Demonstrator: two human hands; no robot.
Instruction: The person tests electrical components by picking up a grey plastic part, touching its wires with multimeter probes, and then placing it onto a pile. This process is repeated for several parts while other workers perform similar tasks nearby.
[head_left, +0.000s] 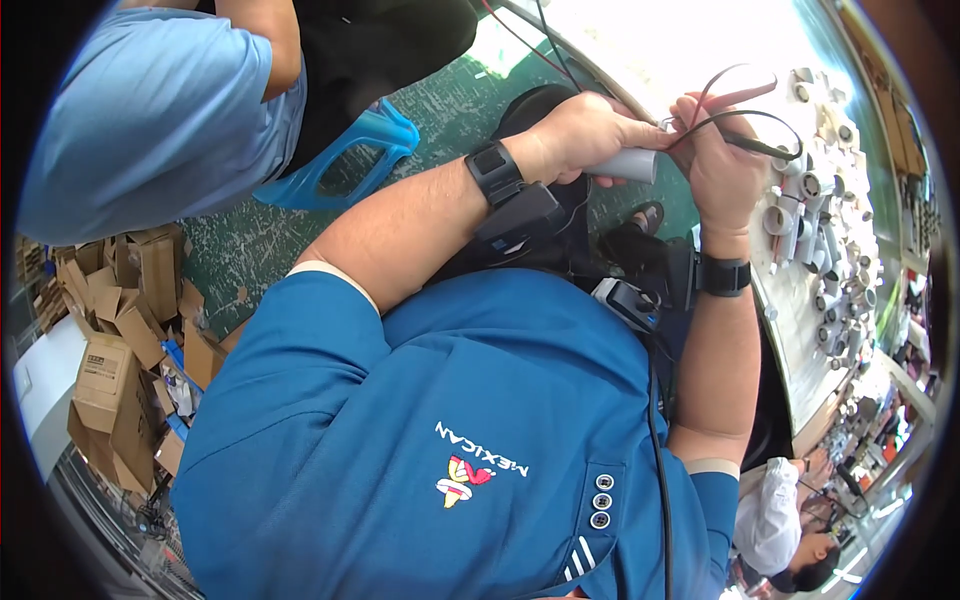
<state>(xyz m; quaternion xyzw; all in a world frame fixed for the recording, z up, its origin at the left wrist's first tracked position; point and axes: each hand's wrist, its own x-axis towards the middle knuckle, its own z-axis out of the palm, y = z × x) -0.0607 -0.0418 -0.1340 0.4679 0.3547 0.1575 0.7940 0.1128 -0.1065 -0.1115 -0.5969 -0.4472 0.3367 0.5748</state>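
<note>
My left hand [580, 135] is closed around a short white plastic tube [628, 165], holding it level in front of my chest. My right hand [722, 160] pinches a black and a red wire [745, 112] that loop up from the tube's end. Both wrists wear black bands, and each forearm carries a small black device. My blue shirt fills the lower part of the head view.
A workbench [800, 300] on the right holds several white tube parts [815, 215]. A blue plastic stool [350, 160] stands on the green floor beside a person in a light blue shirt [150, 110]. Cardboard boxes [120, 340] pile at left. Another person [790, 530] sits at lower right.
</note>
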